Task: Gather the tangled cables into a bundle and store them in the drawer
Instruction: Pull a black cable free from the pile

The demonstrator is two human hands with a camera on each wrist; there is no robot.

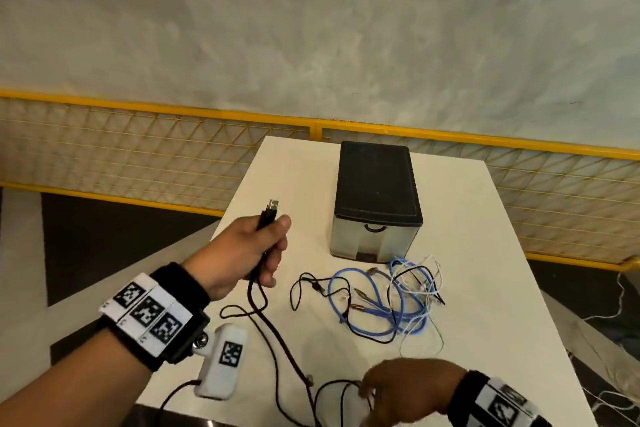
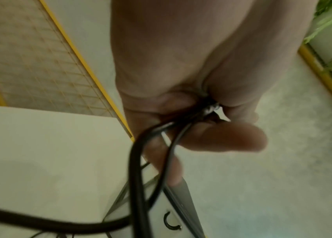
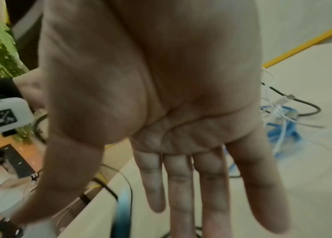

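We've got left hand (image 1: 242, 250) fingers curled around the black USB cable (image 1: 258, 291), right hand (image 3: 161, 112) fingers straight, slightly spread above the table (image 1: 485, 288).

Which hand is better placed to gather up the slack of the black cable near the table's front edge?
Right. The right hand is open, low over the black cable loops there. The left hand is raised, already gripping that cable just below its USB plug.

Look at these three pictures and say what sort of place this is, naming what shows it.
Probably an indoor test or recording area, not a home: a plain white table stands inside yellow mesh fencing before a bare grey wall, and the left hand has a marker-tagged wristband behind it.
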